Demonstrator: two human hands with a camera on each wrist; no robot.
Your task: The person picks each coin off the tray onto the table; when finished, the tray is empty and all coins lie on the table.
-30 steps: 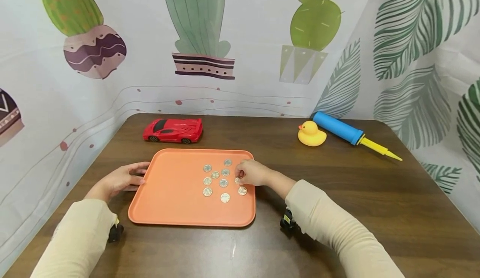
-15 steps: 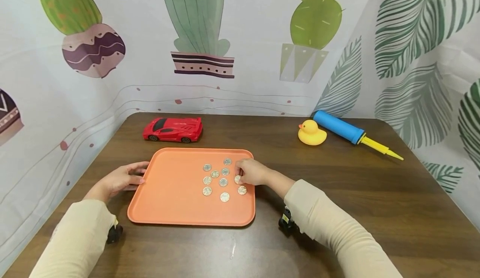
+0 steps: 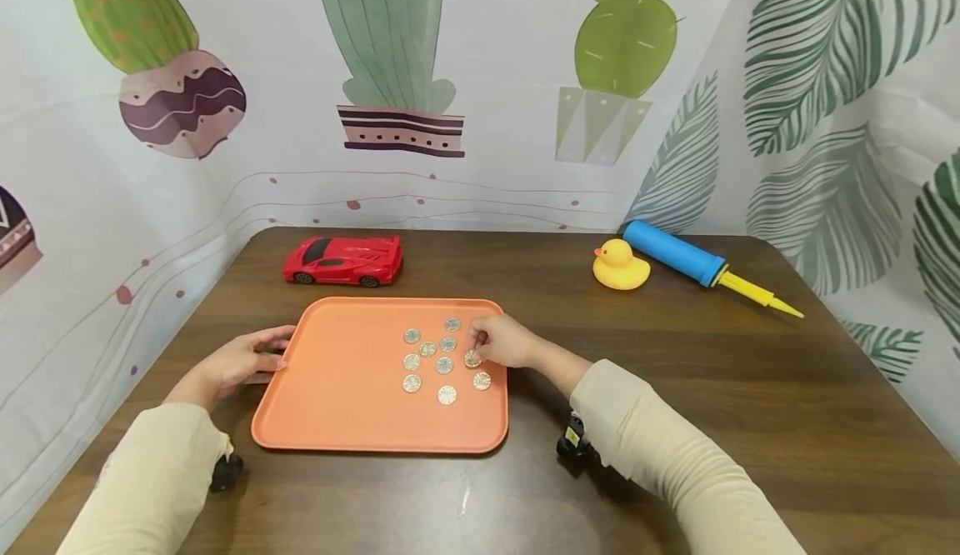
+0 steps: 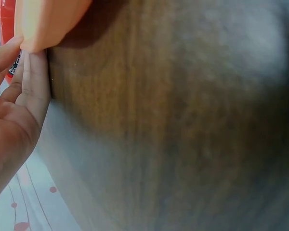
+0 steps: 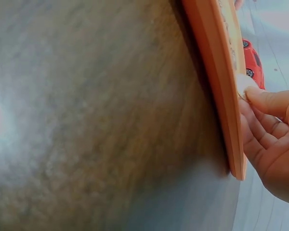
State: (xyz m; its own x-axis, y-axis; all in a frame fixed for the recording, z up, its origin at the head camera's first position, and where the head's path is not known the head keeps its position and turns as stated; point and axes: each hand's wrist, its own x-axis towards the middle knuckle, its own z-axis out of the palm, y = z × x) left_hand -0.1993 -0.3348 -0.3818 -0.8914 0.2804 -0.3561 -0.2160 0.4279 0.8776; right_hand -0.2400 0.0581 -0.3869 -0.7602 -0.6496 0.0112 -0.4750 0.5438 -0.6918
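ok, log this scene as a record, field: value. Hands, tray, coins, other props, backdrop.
left hand: touching left edge of tray
right hand: pinching a coin; lifted or not unclear
tray: orange, on brown table
coins: ten visible, right of tray's middle
toy car: red, beyond tray
duck: yellow, beyond tray, to its right
pump: blue and yellow, beside duck
backdrop: cactus and leaf print
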